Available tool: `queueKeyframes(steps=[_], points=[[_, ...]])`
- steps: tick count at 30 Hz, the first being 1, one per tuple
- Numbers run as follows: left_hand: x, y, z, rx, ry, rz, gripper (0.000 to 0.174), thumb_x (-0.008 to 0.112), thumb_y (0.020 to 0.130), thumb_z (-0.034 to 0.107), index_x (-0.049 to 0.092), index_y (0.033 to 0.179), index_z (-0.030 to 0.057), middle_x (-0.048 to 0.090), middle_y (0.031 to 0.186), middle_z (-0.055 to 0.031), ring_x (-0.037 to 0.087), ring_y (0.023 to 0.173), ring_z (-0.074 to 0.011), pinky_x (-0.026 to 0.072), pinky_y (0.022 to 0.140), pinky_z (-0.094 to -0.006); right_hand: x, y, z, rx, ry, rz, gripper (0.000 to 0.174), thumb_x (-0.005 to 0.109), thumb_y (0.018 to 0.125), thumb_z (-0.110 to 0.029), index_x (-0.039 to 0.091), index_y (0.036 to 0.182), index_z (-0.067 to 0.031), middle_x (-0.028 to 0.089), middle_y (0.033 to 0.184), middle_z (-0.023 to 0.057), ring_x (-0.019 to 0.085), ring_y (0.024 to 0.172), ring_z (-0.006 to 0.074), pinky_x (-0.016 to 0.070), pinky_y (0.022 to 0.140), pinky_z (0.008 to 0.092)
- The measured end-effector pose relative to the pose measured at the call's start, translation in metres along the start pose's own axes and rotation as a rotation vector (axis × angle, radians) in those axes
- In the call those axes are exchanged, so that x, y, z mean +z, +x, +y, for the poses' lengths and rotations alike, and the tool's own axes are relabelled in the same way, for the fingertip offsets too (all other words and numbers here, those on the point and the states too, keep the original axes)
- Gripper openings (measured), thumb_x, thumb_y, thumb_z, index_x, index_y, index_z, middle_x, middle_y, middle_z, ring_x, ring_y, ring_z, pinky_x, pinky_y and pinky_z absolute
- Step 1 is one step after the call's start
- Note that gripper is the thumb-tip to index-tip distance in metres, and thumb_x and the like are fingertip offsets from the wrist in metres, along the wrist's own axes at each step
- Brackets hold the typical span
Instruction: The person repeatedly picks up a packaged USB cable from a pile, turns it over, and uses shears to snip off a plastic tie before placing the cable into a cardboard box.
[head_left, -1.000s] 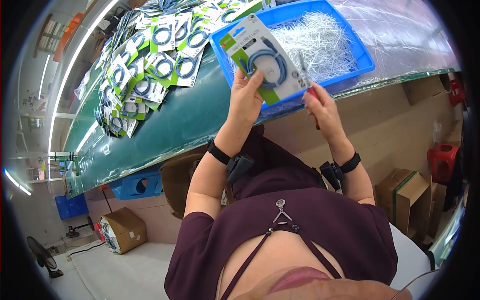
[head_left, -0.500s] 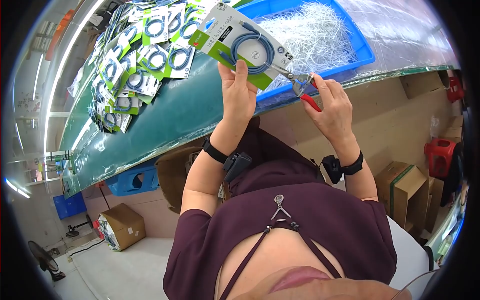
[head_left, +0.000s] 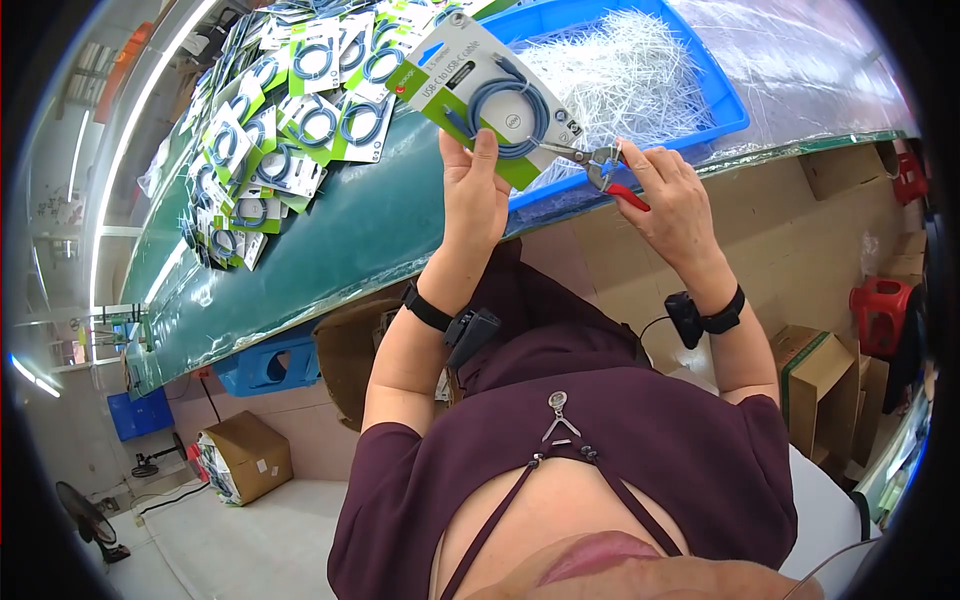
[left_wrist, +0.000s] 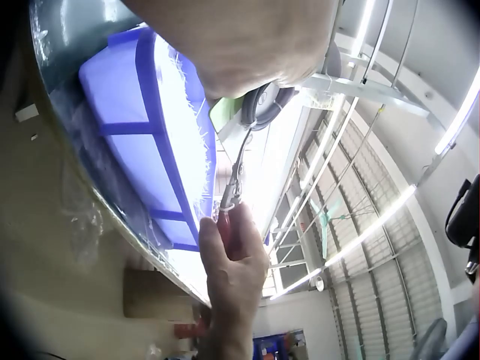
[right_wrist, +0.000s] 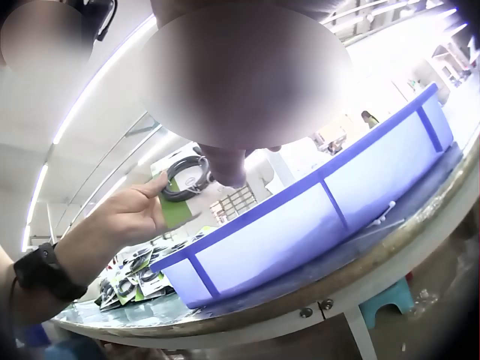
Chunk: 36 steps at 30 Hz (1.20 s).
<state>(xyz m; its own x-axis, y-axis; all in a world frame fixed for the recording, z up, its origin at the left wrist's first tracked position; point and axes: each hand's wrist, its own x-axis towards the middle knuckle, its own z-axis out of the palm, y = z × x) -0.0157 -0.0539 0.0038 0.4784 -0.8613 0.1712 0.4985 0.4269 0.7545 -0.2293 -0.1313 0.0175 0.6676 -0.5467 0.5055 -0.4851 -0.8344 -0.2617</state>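
My left hand point(head_left: 473, 195) pinches the lower left edge of a white and green card point(head_left: 450, 62) that carries a coiled blue cable point(head_left: 478, 112), thumb in front. My right hand point(head_left: 672, 205) grips red-handled cutters point(head_left: 628, 196), whose handles are spread. The cutters' tips touch or lie just in front of the coil's lower right side. In the left wrist view the cutters point(left_wrist: 235, 184) point up at the dark coil point(left_wrist: 264, 105), held by the right hand point(left_wrist: 236, 289). The right wrist view shows the left hand point(right_wrist: 124, 217) holding the card's edge, with the cutters hidden.
Behind the card stands a blue bin point(head_left: 735, 110) of thin white strips point(head_left: 640, 75) on the green table point(head_left: 330, 230). Many carded cables point(head_left: 310, 120) are piled at the left. Cardboard boxes point(head_left: 815, 385) and a red stool point(head_left: 880, 310) stand below right.
The card has moved left and slightly up from its place a second ago. The cutters have swung to point left, their handles now spread, and their tips have come to the coil.
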Motion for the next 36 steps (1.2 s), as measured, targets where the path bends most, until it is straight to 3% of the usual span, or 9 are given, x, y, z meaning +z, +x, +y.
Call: queueKeyframes(steps=[5, 11, 14, 15, 18, 19, 22, 25, 36], points=[[0.005, -0.001, -0.006, 0.022, -0.005, 0.135, 0.039, 0.049, 0.101, 0.013, 0.032, 0.136, 0.0180, 0.052, 0.121, -0.0003, 0.055, 0.100, -0.0082, 0.0479, 0.068, -0.0207, -0.010, 0.005, -0.012, -0.002, -0.079, -0.008, 0.067, 0.077, 0.067, -0.012, 0.053, 0.129, -0.0051, 0.056, 0.096, 0.0082, 0.055, 0.087, 0.0254, 0.0460, 0.079, 0.0377], [0.006, -0.007, -0.013, 0.152, 0.238, 0.059, 0.041, 0.049, 0.101, 0.014, 0.030, 0.137, 0.0187, 0.051, 0.120, 0.0006, 0.054, 0.097, -0.0069, 0.0446, 0.061, -0.0186, -0.014, 0.001, -0.024, 0.032, -0.200, 0.009, 0.067, 0.076, 0.067, -0.013, 0.053, 0.129, -0.0045, 0.055, 0.094, 0.0091, 0.055, 0.087, 0.0261, 0.0461, 0.076, 0.0352], [0.013, -0.006, -0.008, 0.189, 0.157, 0.038, 0.041, 0.049, 0.101, 0.014, 0.031, 0.137, 0.0188, 0.050, 0.121, 0.0011, 0.053, 0.092, -0.0051, 0.0420, 0.057, -0.0181, 0.009, -0.007, -0.007, 0.065, 0.033, 0.036, 0.057, 0.075, 0.073, -0.012, 0.055, 0.125, -0.0038, 0.058, 0.097, 0.0059, 0.058, 0.086, 0.0214, 0.0463, 0.072, 0.0311], [0.018, -0.004, -0.003, 0.156, 0.097, 0.048, 0.040, 0.049, 0.101, 0.014, 0.031, 0.137, 0.0188, 0.050, 0.122, 0.0011, 0.052, 0.093, -0.0053, 0.0430, 0.060, -0.0188, 0.013, -0.006, -0.006, 0.060, 0.033, 0.036, 0.057, 0.075, 0.073, -0.012, 0.055, 0.125, -0.0038, 0.058, 0.097, 0.0059, 0.058, 0.086, 0.0214, 0.0463, 0.072, 0.0311], [0.022, -0.002, 0.003, 0.092, -0.022, 0.070, 0.039, 0.049, 0.101, 0.013, 0.033, 0.136, 0.0188, 0.049, 0.124, 0.0011, 0.052, 0.094, -0.0056, 0.0448, 0.065, -0.0203, 0.023, -0.003, -0.007, 0.522, 0.929, -0.188, 0.049, 0.071, 0.081, -0.012, 0.052, 0.125, -0.0005, 0.061, 0.098, 0.0042, 0.060, 0.085, 0.0156, 0.0472, 0.069, 0.0282], [0.020, -0.001, 0.002, 0.123, -0.013, 0.067, 0.039, 0.049, 0.101, 0.012, 0.033, 0.136, 0.0179, 0.049, 0.124, 0.0004, 0.052, 0.097, -0.0066, 0.0452, 0.071, -0.0220, 0.023, 0.003, -0.009, 0.520, 0.930, -0.192, 0.049, 0.071, 0.081, -0.012, 0.052, 0.125, -0.0005, 0.061, 0.098, 0.0042, 0.060, 0.085, 0.0156, 0.0472, 0.069, 0.0282], [0.015, -0.004, -0.005, 0.170, 0.005, 0.054, 0.038, 0.048, 0.100, 0.010, 0.034, 0.135, 0.0161, 0.049, 0.126, -0.0009, 0.052, 0.102, -0.0087, 0.0461, 0.083, -0.0255, 0.020, 0.028, -0.028, 0.708, 1.595, 0.007, 0.045, 0.068, 0.087, -0.015, 0.049, 0.124, 0.0015, 0.063, 0.099, 0.0041, 0.060, 0.084, 0.0116, 0.0475, 0.068, 0.0262], [0.006, -0.012, -0.015, 0.218, 0.216, 0.008, 0.039, 0.050, 0.099, 0.007, 0.035, 0.134, 0.0123, 0.051, 0.127, -0.0040, 0.051, 0.114, -0.0138, 0.0393, 0.100, -0.0320, 0.046, 0.042, -0.038, 0.717, 1.499, 0.063, 0.047, 0.069, 0.087, -0.016, 0.047, 0.124, 0.0023, 0.063, 0.095, 0.0057, 0.060, 0.081, 0.0118, 0.0476, 0.068, 0.0256], [-0.004, -0.023, -0.030, 0.489, 0.476, -0.113, 0.041, 0.054, 0.096, 0.001, 0.039, 0.134, 0.0071, 0.052, 0.126, -0.0043, 0.052, 0.112, -0.0138, 0.0403, 0.097, -0.0294, 0.051, 0.054, -0.054, 0.788, 1.500, 0.010, 0.036, 0.067, 0.084, -0.012, 0.050, 0.113, -0.0002, 0.061, 0.088, 0.0063, 0.058, 0.076, 0.0116, 0.0464, 0.066, 0.0243]])
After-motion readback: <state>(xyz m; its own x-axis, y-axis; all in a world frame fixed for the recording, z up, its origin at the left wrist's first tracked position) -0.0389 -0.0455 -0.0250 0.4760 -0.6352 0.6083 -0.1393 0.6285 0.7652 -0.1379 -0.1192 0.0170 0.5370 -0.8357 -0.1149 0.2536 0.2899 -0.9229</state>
